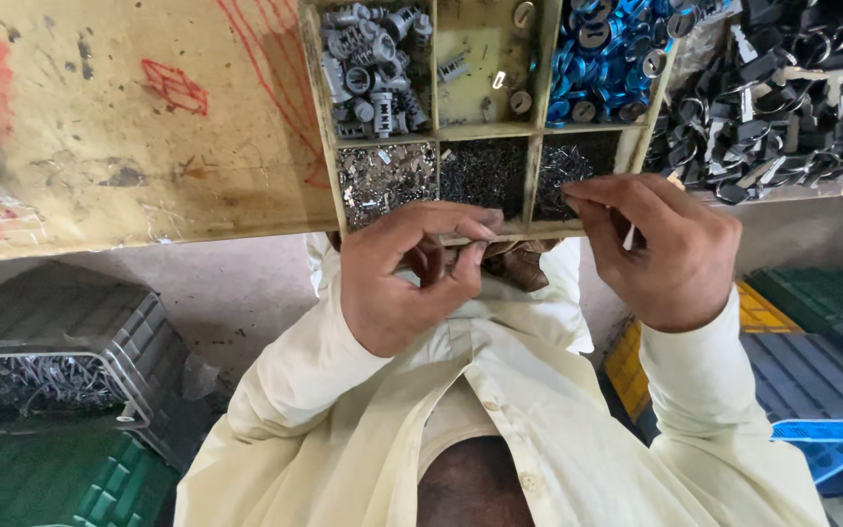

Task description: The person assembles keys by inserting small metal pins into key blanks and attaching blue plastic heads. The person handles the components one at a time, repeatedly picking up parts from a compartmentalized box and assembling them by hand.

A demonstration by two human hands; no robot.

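Note:
My left hand [412,278] is curled at the front edge of a divided wooden tray [485,130], thumb pressed to the fingertips. What sits between them is hidden. My right hand [670,254] is pinched over the tray's right front compartment of tiny dark bits [560,168] and holds a thin pale pin [628,235]. The other front compartments hold shiny silver bits [382,181] and dark bits [485,171]. Behind them lie grey metal cylinders [373,63] and blue rings [602,59].
A pile of black plastic parts [782,88] lies right of the tray. The worn wooden tabletop [129,127] spreads to the left. Below the table stand a grey crate of metal parts [60,337], a green crate [51,478], and yellow [758,310] and blue [812,381] crates.

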